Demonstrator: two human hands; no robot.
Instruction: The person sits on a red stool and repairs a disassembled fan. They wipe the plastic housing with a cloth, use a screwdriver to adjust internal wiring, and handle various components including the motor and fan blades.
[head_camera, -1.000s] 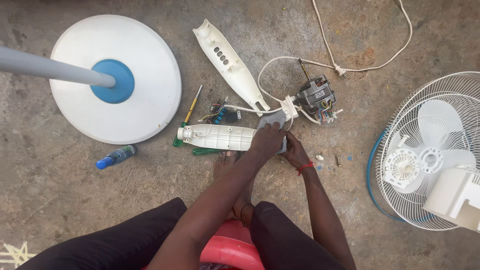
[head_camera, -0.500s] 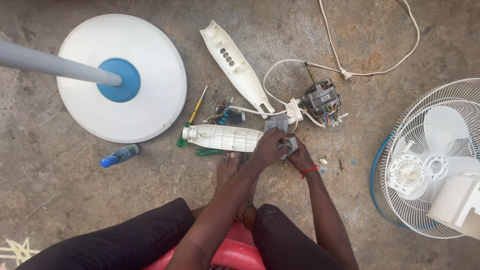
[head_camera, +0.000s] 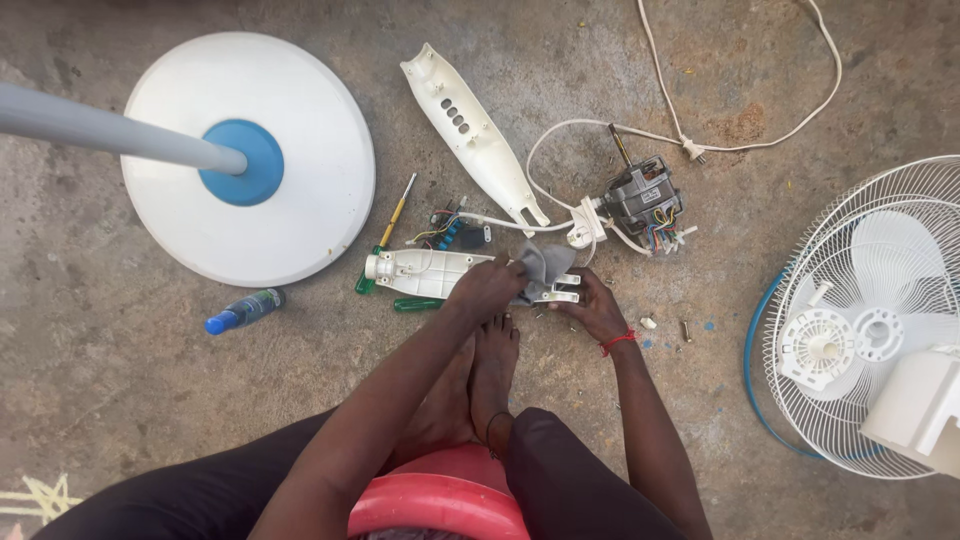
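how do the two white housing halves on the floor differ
The upper half lies free and untouched, slanted, outer face up with a row of button holes. The lower half lies level, inner side up, with the left hand on its end. The right hand is at a small white part beside it. Both are long, white plastic.

Motor (head_camera: 642, 200) right of casing (head_camera: 425, 272); fan base (head_camera: 250, 160) left.

Head camera, steeply down, near floor (head_camera: 120, 400)
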